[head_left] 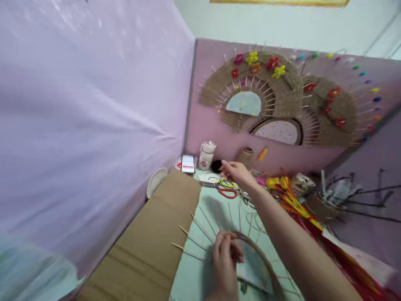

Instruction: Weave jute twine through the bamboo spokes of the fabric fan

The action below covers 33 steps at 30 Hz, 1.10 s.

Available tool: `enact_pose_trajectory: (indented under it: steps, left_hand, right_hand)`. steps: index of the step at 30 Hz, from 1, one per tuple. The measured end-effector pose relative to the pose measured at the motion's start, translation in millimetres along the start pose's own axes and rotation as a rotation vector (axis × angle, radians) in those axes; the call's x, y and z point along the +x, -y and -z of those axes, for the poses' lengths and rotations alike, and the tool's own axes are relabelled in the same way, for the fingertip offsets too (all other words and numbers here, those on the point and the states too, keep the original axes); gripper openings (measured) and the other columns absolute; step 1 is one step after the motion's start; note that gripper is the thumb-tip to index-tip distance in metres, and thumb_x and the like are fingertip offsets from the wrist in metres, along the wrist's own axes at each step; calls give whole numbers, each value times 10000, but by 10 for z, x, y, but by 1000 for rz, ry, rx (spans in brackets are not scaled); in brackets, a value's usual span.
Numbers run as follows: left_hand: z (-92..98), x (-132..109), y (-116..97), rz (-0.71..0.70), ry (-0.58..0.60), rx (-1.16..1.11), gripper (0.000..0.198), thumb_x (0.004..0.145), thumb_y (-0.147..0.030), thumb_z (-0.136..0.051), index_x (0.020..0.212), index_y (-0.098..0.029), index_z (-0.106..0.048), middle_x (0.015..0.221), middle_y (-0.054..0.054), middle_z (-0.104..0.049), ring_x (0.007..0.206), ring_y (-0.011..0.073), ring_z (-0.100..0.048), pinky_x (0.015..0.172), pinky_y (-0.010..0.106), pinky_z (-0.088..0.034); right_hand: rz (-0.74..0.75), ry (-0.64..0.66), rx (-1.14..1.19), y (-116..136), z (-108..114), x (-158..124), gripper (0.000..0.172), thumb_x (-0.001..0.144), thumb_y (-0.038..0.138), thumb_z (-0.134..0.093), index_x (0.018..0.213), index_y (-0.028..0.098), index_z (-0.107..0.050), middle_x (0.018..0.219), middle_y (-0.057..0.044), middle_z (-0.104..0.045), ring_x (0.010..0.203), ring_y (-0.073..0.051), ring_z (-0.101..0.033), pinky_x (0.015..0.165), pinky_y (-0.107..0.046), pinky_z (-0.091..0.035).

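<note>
While the left hand (225, 258) gripped the stick-fringed panel (255, 263) at its rim, the right hand (237, 172) hung raised, its hold unclear; steady bracing seemed wise.

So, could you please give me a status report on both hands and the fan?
Left hand on the half-round fan. Right hand raised beyond it, hold unclear. Sticks splayed, some tips over the cardboard. Scissors on the table, beyond the fan.

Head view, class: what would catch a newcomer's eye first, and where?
Two woven fan shapes trimmed with bright flowers stand out on the pink wall, upper right. Below, on the green tabletop, lie scissors with red and yellow handles. Nearest, the left hand is at a half-round piece with radiating sticks.
</note>
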State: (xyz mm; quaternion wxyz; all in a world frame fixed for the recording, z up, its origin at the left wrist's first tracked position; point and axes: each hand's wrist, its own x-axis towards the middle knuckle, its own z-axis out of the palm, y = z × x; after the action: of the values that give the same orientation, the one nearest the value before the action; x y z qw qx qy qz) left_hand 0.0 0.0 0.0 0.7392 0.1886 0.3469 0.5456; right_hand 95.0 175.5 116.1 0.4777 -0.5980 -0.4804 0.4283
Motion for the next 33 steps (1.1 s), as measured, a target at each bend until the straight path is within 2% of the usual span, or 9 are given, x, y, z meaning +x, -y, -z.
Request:
enact_pose_trajectory:
  steps: [4,8,14,19,23,26,29,31,33]
  left_hand:
    - [-45,-82,-28,11,22,16,253,789,-421,-547,768,-169,-544,532,-38,-504,506,88,-418,505,210,-328]
    - [-58,-89,-76,1,34,43,191,800,-355,-528,764,-168,-543,547,-32,-515,524,93,-431,515,215,-333]
    - [-37,-58,-81,-80,47,97,197,845,-353,-482,796,-171,-538,558,-31,-522,541,96,-443,543,222,-349]
    - [9,-96,-126,-166,71,186,166,853,-327,-486,822,-177,-550,587,-29,-540,571,100,-461,579,229,-369]
    - [109,-287,-174,-197,48,185,105,829,-280,-518,832,-182,-557,621,-30,-549,591,95,-467,592,225,-369]
    - [206,-459,-167,-192,58,188,92,814,-272,-540,825,-182,-557,623,-31,-548,594,92,-464,598,225,-368]
    - [280,-578,-135,-188,83,232,82,796,-257,-550,826,-181,-555,641,-26,-556,608,94,-476,627,235,-376]
    - [312,-635,-103,-189,78,278,89,780,-253,-564,835,-183,-556,705,-12,-580,670,101,-508,675,242,-385]
    - [334,-690,-59,-186,55,304,110,753,-244,-588,844,-188,-561,823,6,-597,781,110,-535,733,245,-388]
  right_hand:
    - [-28,-42,71,-175,450,-632,462,688,600,-668,771,150,-614,557,-13,-616,421,-86,-506,385,-186,-338]
    - [-94,-110,154,-473,637,-1314,476,673,606,-680,805,152,-621,633,-28,-636,464,-94,-515,394,-190,-337]
    - [-185,-235,318,-1038,436,-2015,443,663,582,-703,753,157,-622,596,-8,-602,469,-89,-484,414,-194,-335]
    - [-269,-118,483,-1278,181,-2315,469,634,596,-722,719,148,-616,525,13,-559,410,-67,-419,380,-182,-285]
    - [-270,-25,621,-1343,64,-2584,410,683,536,-724,744,144,-620,574,10,-574,445,-64,-445,401,-175,-313]
    - [-333,-12,774,-1407,1,-2826,370,655,440,-784,821,149,-628,706,-23,-646,568,-95,-558,472,-182,-404]
    - [-407,-104,912,-1457,-43,-3071,490,604,334,-833,1000,161,-601,957,-85,-699,830,-177,-666,667,-247,-522]
    - [-430,-180,994,-1459,-46,-3216,568,602,269,-833,1085,156,-557,1090,-125,-678,997,-228,-655,816,-311,-533]
    - [-436,-239,1071,-1441,-21,-3328,577,600,200,-818,1098,143,-532,1138,-152,-658,1072,-259,-631,880,-354,-529]
